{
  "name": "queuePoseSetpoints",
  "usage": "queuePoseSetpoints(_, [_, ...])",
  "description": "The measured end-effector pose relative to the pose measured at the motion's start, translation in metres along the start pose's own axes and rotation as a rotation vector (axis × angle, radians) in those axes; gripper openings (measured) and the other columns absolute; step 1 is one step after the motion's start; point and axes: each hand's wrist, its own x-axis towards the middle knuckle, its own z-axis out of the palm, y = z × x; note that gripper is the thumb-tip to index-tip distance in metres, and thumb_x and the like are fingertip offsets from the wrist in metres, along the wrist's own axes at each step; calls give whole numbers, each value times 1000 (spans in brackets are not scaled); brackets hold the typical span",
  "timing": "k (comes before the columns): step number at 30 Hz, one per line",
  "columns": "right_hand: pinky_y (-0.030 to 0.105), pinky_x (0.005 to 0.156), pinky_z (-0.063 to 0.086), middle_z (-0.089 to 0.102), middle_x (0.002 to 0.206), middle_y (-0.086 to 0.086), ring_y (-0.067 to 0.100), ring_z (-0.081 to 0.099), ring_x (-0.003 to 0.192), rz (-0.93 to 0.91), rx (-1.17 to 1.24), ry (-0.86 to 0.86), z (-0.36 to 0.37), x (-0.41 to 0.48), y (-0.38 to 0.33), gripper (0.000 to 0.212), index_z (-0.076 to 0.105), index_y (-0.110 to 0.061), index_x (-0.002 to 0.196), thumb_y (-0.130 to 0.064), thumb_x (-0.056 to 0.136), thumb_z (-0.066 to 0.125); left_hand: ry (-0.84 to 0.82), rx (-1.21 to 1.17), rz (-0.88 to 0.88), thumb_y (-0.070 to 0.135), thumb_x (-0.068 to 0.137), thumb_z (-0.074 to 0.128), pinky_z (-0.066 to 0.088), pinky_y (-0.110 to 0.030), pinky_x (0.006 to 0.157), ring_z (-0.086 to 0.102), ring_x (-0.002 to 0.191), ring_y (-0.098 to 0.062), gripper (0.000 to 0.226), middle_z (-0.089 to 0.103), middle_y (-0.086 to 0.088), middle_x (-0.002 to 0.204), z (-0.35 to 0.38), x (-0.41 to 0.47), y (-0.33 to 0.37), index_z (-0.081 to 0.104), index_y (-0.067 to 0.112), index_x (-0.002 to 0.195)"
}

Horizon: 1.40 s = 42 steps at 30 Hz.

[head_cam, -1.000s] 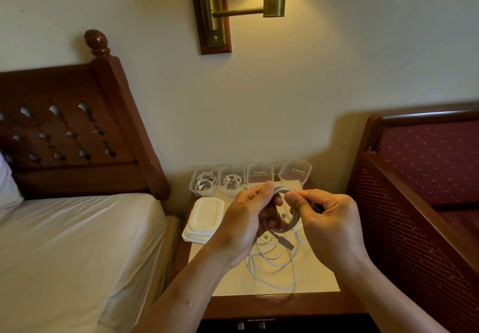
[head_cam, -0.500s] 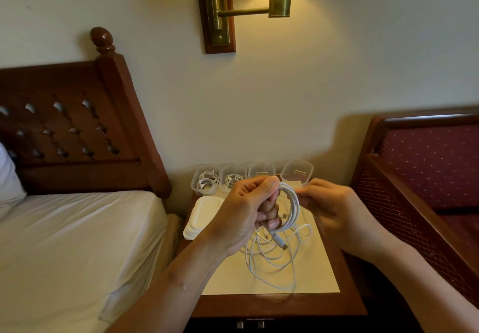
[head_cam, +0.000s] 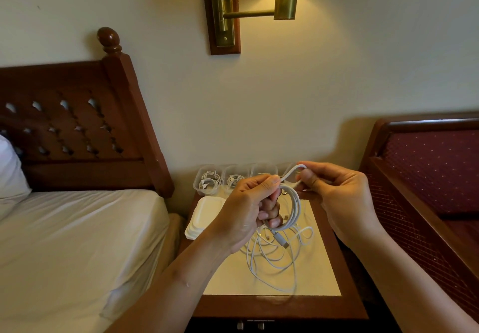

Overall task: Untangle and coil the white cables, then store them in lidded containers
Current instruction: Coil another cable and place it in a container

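- The left hand (head_cam: pixel 246 213) holds a small white cable coil (head_cam: pixel 297 207) up above the worktop. Its grip is curled round one side of the ring, with the thumb on top and the fingertips showing through the middle.
- The right hand (head_cam: pixel 339 195) pinches the free stretch of that same cable between thumb and forefinger, a narrow grip. There the cable bends over in a short loop, just beside the left thumb.
- A grey metal plug (head_cam: pixel 282 240) hangs from the bottom of the coil, slanting down and to the right.
- Below both hands a loose tangle of thin white cables (head_cam: pixel 272 260) lies on the cream inlaid top of the dark wooden worktop (head_cam: pixel 321 278).
- A row of small clear plastic containers (head_cam: pixel 207 185) stands along the back edge against the wall, with the lids off. The two on the left each hold a coiled white cable. What the others hold I cannot tell — the hands cover them.
- A stack of white rectangular lids (head_cam: pixel 204 213) sits on the left side of the worktop, in front of the containers and partly behind the left hand.
- Left of the worktop is a bed with a white sheet (head_cam: pixel 77 242) and a carved dark wooden headboard (head_cam: pixel 72 130).
- To the right is a wooden-framed seat with dark red dotted upholstery (head_cam: pixel 435 167).
- A lit brass wall lamp (head_cam: pixel 285 2) hangs on the cream wall above.
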Motion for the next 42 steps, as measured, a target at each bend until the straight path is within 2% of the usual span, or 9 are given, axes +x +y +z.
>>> queuePoseSetpoints(7, [49,70,62,77,92,23,43,75,82,182,80,-57,9,-20,7,40,61,-10,119,-9,81,75,58,-1,-23,23,107,49,35,-30,52,23,53,-16,40,16,-7,65,1,3,-7,55,12,69])
queuePoseSetpoints(11, [51,72,62,77,92,23,44,73,81,186,107,-37,7,-22,7,17,71,-4,110,-7,95,65,92,-25,-18,21,108,49,33,-31,53,22,54,-17,46,19,-2,61,2,3,-11,67,20,66])
queuePoseSetpoints(14, [54,80,61,77,96,21,41,74,90,186,67,-68,6,-24,7,19,74,-4,108,-6,102,57,138,-36,-31,22,108,49,35,-29,51,25,56,-20,42,23,-4,63,0,5,-15,71,21,72])
queuePoseSetpoints(23, [35,64,62,78,84,14,33,77,77,129,-38,-23,11,-22,9,19,69,-10,112,-1,96,66,176,-21,-13,24,108,48,37,-30,51,21,59,-24,37,17,-14,70,3,6,-18,55,12,74])
queuePoseSetpoints(27, [36,60,62,77,80,17,39,75,71,12,-29,-35,13,-30,7,22,61,-9,111,7,96,61,201,-1,14,18,108,48,37,-26,48,29,54,-18,41,28,-3,59,6,5,-16,61,15,69])
queuePoseSetpoints(30, [48,69,64,75,84,17,40,74,77,-111,-82,-145,11,-36,8,21,64,-10,104,9,98,57,222,19,33,18,108,48,38,-28,50,34,54,-18,48,35,-2,58,3,7,-17,66,21,64])
queuePoseSetpoints(33, [44,74,64,75,94,10,31,77,81,-185,-196,-234,11,-40,10,27,71,-20,109,2,93,71,263,41,29,18,108,49,45,-36,63,48,67,-29,35,51,-16,73,-1,10,-18,76,17,86])
queuePoseSetpoints(39, [37,77,64,74,101,-11,17,74,96,-334,-443,-123,13,-31,27,31,79,-32,100,-4,87,80,253,120,36,22,109,47,41,-32,56,46,61,-22,38,47,-14,72,3,10,-19,76,16,86])
queuePoseSetpoints(42, [37,85,53,58,120,-14,16,56,117,-458,-658,0,14,-29,32,29,79,-38,94,-12,82,85,283,173,46,26,109,48,43,-33,55,46,61,-25,34,49,-14,73,1,12,-19,74,11,91])
